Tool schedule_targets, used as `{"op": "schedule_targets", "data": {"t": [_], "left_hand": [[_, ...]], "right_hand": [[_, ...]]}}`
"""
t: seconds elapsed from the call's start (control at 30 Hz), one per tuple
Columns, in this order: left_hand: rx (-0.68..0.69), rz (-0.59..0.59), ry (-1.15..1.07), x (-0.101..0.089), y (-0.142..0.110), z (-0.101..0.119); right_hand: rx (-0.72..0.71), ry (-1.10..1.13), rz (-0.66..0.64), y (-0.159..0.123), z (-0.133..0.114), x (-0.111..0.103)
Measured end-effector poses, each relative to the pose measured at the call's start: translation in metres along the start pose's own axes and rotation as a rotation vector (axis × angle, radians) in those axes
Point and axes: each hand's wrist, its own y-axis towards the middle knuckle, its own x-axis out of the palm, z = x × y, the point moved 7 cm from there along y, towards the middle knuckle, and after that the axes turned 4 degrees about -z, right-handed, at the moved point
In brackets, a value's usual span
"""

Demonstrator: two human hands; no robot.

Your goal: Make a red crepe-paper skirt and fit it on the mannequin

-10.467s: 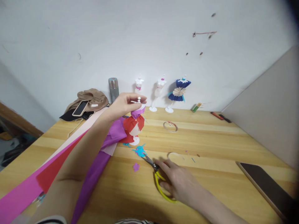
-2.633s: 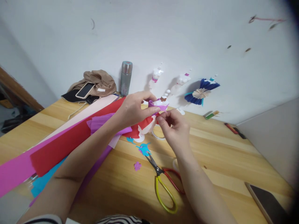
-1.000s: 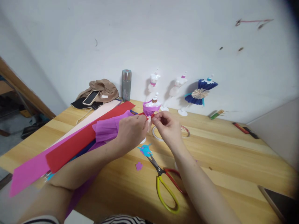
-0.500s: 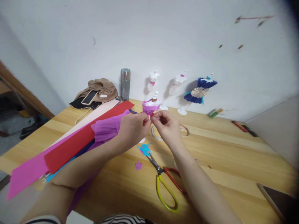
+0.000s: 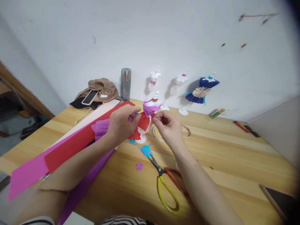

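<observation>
A small white mannequin [image 5: 157, 93] wears a purple crepe paper top [image 5: 151, 107], and red crepe paper [image 5: 143, 121] is gathered below it at the waist like a skirt. My right hand [image 5: 169, 125] pinches the right edge of the red paper at the waist. At the left side of the skirt is my left hand [image 5: 123, 122], its thumb and forefinger parted, with the thumb tip close to the red paper. A pale piece [image 5: 143, 130] shows beneath the red. The mannequin's round white base [image 5: 141, 139] rests on the table.
Yellow-and-red-handled scissors [image 5: 160, 171] lie before me, beside blue paper scraps [image 5: 146, 150] and a purple paper flower [image 5: 139, 166]. Crepe paper strips [image 5: 70, 142] cover the left side. Behind stand a thermos [image 5: 126, 84], two white mannequins [image 5: 179, 82] and one in blue [image 5: 202, 90].
My left hand has moved left, away from the waist, and its fingers have parted. More of the red skirt now shows. My right hand keeps its pinch at nearly the same spot.
</observation>
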Motion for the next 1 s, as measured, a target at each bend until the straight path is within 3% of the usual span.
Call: {"op": "schedule_targets", "data": {"t": [0.17,0.3,0.4,0.53,0.73,1.0], "left_hand": [[0.004,-0.167,0.002,0.012,0.024,-0.008],[-0.015,-0.273,-0.045,0.020,0.028,-0.005],[-0.078,-0.291,-0.170,0.021,0.026,-0.010],[-0.177,-0.314,-0.290,0.022,0.026,-0.018],[-0.179,-0.389,-0.346,0.028,0.033,-0.006],[-0.208,-0.329,-0.270,0.033,0.040,-0.006]], "right_hand": [[-0.014,-0.006,-0.001,-0.001,0.000,0.001],[-0.063,-0.042,0.048,-0.004,-0.006,-0.004],[-0.140,-0.116,0.094,-0.009,-0.019,-0.009],[-0.219,-0.226,0.035,-0.016,-0.036,-0.002],[-0.162,-0.377,0.061,-0.019,-0.034,0.000],[-0.028,-0.246,0.055,-0.015,-0.020,0.004]]}}
